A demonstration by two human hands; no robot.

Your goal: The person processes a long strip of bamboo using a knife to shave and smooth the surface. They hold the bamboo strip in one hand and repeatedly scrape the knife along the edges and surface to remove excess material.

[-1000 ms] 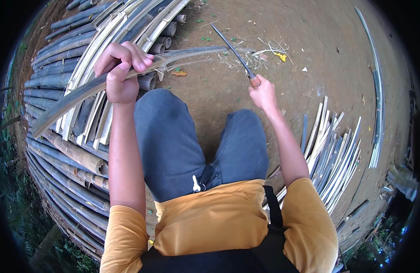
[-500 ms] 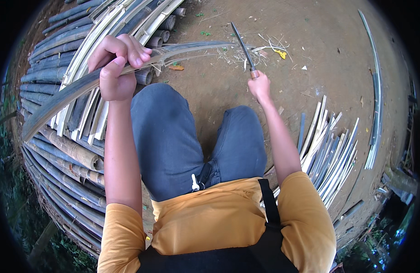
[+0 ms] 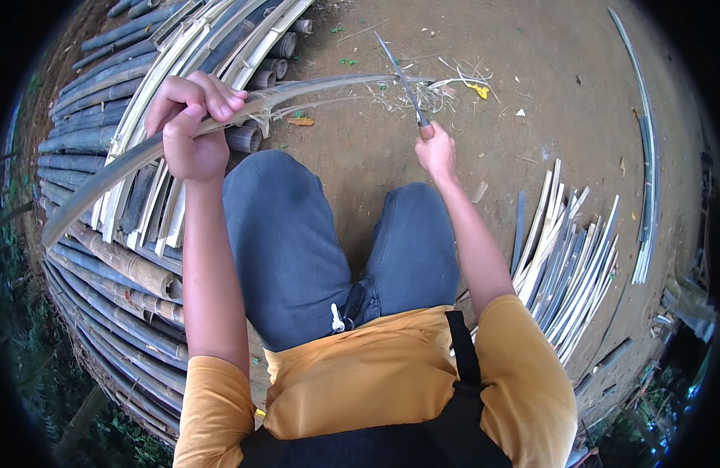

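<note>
My left hand is closed around a long split bamboo strip at the upper left. The strip runs from the left side across to the middle of the view, with frayed fibres hanging off its near edge. My right hand grips the handle of a long-bladed knife, its blade pointing up and slightly left. Near its far end the strip meets or passes by the blade; whether they touch I cannot tell.
Bamboo poles are stacked on the left, with pale split strips across them. Several cut strips lie at the right, and long thin ones beyond. Shavings and a yellow scrap litter the dirt ground.
The knife and my right hand have shifted slightly left, and the blade now shows edge-on and thinner. My left hand has moved slightly left and nearer, and the strip has turned a little.
</note>
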